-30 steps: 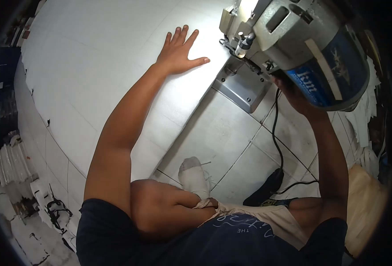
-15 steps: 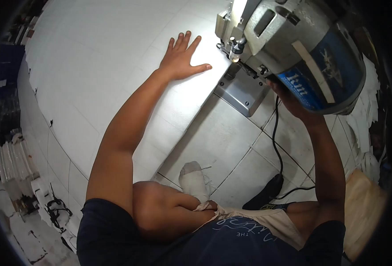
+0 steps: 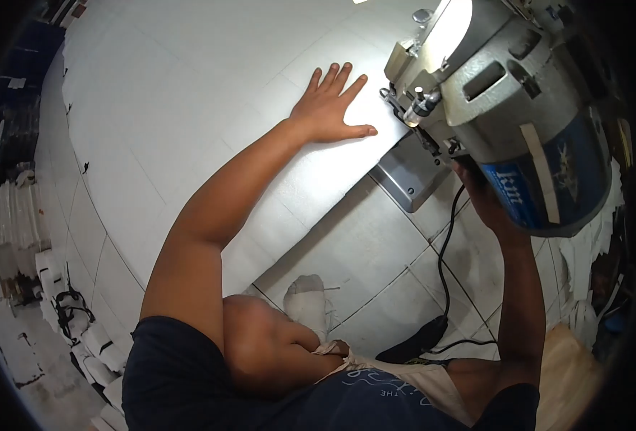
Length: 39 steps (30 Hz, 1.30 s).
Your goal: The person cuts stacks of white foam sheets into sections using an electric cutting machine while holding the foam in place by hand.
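Observation:
My left hand (image 3: pixel 332 108) lies flat on a large spread of white cloth (image 3: pixel 189 122), fingers apart, near its cut edge. Just right of it stands an upright electric cloth cutting machine (image 3: pixel 526 122) with a blue "km" label. Its front parts sit over the cloth edge, and its grey base plate (image 3: pixel 413 176) shows partly beside that edge. Low behind the motor housing, my right hand (image 3: pixel 482 194) is closed on the machine; the housing hides most of its fingers and the handle.
A black power cord (image 3: pixel 444 251) runs from the machine over the tiled floor (image 3: pixel 375 251) towards my lap. My foot in a pale sock (image 3: pixel 307 298) rests beside the cloth. Stacked material (image 3: pixel 12 208) stands at far left, and white scraps (image 3: pixel 584 266) lie at right.
The view has shifted, so my hands, the machine and the cloth edge appear farther right and lower. My left hand stays spread on the cloth; my right hand keeps hold of the machine.

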Available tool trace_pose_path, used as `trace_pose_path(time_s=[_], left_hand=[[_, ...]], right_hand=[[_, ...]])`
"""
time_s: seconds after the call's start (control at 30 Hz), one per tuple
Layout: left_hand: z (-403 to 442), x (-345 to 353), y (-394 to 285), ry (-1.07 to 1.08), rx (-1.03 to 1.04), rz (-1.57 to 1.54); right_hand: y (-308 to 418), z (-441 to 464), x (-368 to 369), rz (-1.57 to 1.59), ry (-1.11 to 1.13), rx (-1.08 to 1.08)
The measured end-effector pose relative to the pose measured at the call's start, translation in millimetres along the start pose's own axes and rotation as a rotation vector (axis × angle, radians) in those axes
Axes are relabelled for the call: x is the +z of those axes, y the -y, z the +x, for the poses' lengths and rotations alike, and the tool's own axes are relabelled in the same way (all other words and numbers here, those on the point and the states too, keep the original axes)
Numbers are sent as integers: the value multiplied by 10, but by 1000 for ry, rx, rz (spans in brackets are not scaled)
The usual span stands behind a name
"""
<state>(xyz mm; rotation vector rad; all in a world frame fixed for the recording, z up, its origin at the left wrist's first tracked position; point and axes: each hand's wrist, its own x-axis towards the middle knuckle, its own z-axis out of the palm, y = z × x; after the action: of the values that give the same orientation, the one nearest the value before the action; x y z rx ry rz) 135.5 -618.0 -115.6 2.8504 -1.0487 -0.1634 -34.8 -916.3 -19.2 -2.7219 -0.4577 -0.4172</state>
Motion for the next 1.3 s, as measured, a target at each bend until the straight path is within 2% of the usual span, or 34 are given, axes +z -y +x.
trace_pose_path(time_s=[0.07,0.1,0.17,0.3,0.37,0.4,0.47,0.5,0.53,0.6,0.63,0.67,0.73,0.77,0.8,0.87,0.93,0.97,1.03,1.07,1.13,1.17,1.3], left_hand=[[3,13,-1,-18,6,-35],[5,22,4,-17,10,-50],[2,45,7,-21,8,-47],[-2,19,-1,-18,13,-11],[-2,27,-8,-31,17,-13],[-4,33,-2,-44,27,-16],[-29,49,-7,-40,27,-36],[-2,35,8,-51,34,-48],[19,9,17,-63,34,-43],[-5,-5,24,-35,39,-76],[31,-28,83,-30,30,-191],[54,-53,169,-39,27,-190],[16,-137,360,-184,-80,-552],[12,-170,483,-231,-158,-152],[-84,-212,484,-178,-270,59],[-122,-99,492,-114,-368,16],[-120,-11,518,-137,-359,10],[-116,37,532,-165,-348,7],[-105,13,527,-160,-359,-11],[-120,12,515,-154,-361,-26],[-127,11,496,-192,-349,-49],[-137,6,482,-192,-344,-36],[-164,16,481,-195,-333,-28]], right_hand=[[-80,-31,52,-198,9,-52],[-104,-41,80,-194,12,-57],[-119,-45,125,-459,-28,-149],[-49,69,113,-537,-100,-283],[-134,0,189,-129,264,143],[-186,-17,222,-126,266,138],[-300,-108,309,-1179,20,-482],[-304,-153,379,-1123,164,-406],[-339,-162,371,-1132,153,-408],[-355,-155,335,-1181,-71,-541],[-334,-144,383,-952,6,-420],[-339,-129,402,-956,0,-426],[-355,-124,404,-918,-51,-343],[-342,-115,396,-921,-48,-345],[-309,-99,384,-908,-63,-307],[-265,-81,350,-896,-76,-272],[-227,-80,318,-1041,122,-244],[-241,-47,318,-1039,126,-253],[-286,6,340,-151,582,166],[-287,-30,367,-146,595,162],[-238,-91,387,-1276,87,-370],[-225,-68,368,-1150,173,-285],[-65,133,341,-1223,159,-350]])
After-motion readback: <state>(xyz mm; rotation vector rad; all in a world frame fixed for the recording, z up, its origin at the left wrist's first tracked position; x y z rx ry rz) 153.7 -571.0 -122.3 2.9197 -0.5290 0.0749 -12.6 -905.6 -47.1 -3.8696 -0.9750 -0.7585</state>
